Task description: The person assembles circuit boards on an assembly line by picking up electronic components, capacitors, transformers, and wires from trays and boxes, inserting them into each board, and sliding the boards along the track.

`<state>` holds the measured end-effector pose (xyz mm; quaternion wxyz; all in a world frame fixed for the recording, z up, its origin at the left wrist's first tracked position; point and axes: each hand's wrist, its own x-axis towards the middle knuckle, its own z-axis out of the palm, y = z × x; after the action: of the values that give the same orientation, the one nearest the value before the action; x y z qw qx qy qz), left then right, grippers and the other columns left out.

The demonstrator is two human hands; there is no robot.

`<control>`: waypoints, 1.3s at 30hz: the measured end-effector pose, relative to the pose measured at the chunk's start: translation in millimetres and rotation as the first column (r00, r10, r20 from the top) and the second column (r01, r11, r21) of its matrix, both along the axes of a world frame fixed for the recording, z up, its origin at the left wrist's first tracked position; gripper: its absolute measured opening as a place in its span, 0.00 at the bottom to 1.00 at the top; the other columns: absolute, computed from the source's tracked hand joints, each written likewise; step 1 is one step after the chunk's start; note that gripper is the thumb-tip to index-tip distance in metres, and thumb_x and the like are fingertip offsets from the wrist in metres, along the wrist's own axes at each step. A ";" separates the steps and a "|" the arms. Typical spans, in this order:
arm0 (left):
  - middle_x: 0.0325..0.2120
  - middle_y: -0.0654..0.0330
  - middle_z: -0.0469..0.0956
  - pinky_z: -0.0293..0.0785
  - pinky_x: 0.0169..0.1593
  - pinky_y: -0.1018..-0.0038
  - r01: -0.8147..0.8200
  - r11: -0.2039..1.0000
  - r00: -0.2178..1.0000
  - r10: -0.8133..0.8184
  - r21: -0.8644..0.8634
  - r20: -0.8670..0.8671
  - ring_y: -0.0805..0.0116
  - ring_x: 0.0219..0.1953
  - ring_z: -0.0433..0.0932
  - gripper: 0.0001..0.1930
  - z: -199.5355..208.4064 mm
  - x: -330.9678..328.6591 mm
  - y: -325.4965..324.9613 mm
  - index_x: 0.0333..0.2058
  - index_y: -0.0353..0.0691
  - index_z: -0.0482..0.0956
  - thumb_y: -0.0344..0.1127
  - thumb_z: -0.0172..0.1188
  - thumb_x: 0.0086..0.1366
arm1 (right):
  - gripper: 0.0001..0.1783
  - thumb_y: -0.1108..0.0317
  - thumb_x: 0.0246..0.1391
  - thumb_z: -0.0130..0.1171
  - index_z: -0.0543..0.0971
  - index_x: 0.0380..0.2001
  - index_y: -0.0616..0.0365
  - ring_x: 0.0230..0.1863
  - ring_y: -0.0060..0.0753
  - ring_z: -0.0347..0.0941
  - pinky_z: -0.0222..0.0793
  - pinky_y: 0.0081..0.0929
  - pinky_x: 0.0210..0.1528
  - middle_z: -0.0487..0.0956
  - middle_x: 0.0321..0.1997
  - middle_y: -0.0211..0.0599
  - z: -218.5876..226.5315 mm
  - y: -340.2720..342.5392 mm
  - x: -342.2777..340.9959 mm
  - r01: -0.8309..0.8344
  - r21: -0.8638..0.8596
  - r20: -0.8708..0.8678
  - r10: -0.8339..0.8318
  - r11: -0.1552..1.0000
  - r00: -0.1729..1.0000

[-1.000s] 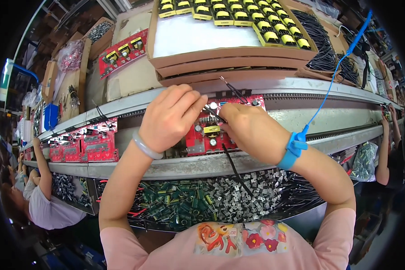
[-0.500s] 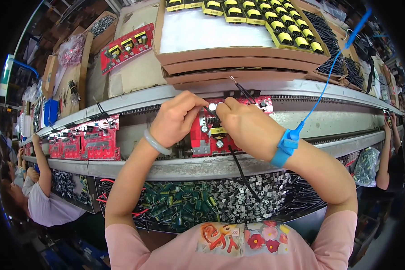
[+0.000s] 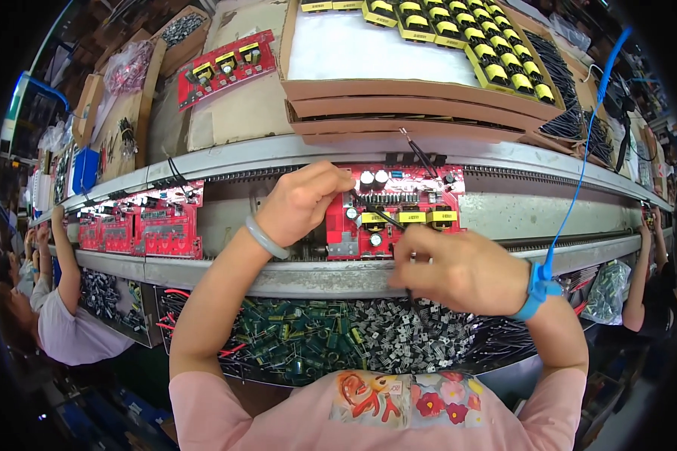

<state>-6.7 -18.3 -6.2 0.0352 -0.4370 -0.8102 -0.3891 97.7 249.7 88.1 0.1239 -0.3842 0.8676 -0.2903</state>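
A red circuit board point(image 3: 341, 225) with yellow-topped transformers point(image 3: 412, 217) and upright capacitors lies in the metal rail track in front of me. My left hand point(image 3: 299, 201) is pinched at the board's upper left, closed on the end of a black wire point(image 3: 384, 218). That wire runs slantwise over the board toward my right hand point(image 3: 462, 272). Over the board's near right edge, my right hand has its fingers bent beside the wire. Motion smears them, so whether they grip it cannot be told. Two more black wires point(image 3: 423, 155) stick up at the board's far edge.
Stacked cardboard trays point(image 3: 421, 98) of yellow transformers stand beyond the track, with another red board point(image 3: 226, 69) to their left. Populated boards point(image 3: 165, 225) sit leftward in the track. Bins of green capacitors point(image 3: 301, 334) and silver components point(image 3: 421, 331) lie nearest me. Co-workers' arms point(image 3: 68, 259) show at both sides.
My right hand has come off the board's middle, moving right and toward me, uncovering more transformers. My left hand stays at the board's upper left with the wire. The whole view has shifted slightly.
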 end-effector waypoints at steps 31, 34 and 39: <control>0.38 0.58 0.84 0.82 0.43 0.67 -0.135 0.986 0.710 0.025 -0.101 -0.704 0.59 0.42 0.81 0.22 32.2 5.9 2.6 0.43 0.33 0.88 0.27 0.64 0.44 | 0.14 0.64 0.54 0.71 0.76 0.27 0.57 0.23 0.46 0.78 0.75 0.39 0.24 0.77 0.25 0.40 -53.1 -47.8 -19.0 0.411 -0.139 -0.327 -0.433 0.901 0.840; 0.39 0.56 0.84 0.82 0.43 0.68 -0.101 0.995 0.841 0.073 -0.023 -0.536 0.58 0.41 0.82 0.20 20.5 2.0 6.7 0.42 0.31 0.86 0.23 0.64 0.46 | 0.13 0.64 0.55 0.70 0.76 0.28 0.57 0.24 0.44 0.78 0.75 0.39 0.24 0.77 0.26 0.39 -54.3 -48.8 -18.9 0.369 -0.164 -0.318 -0.403 0.915 0.858; 0.40 0.50 0.86 0.83 0.45 0.67 -0.142 0.986 0.989 0.146 0.086 -0.038 0.53 0.39 0.86 0.12 7.4 5.1 15.6 0.39 0.35 0.85 0.16 0.64 0.57 | 0.06 0.73 0.45 0.60 0.76 0.29 0.61 0.30 0.38 0.84 0.82 0.32 0.29 0.79 0.28 0.39 -52.6 -45.5 -19.9 0.304 -0.072 -0.365 -0.309 0.950 0.878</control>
<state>-1.6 -2.7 1.2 0.0993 -0.3841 -0.8217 -0.4091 77.8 204.2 35.5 -0.0925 -0.2908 0.9231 -0.2338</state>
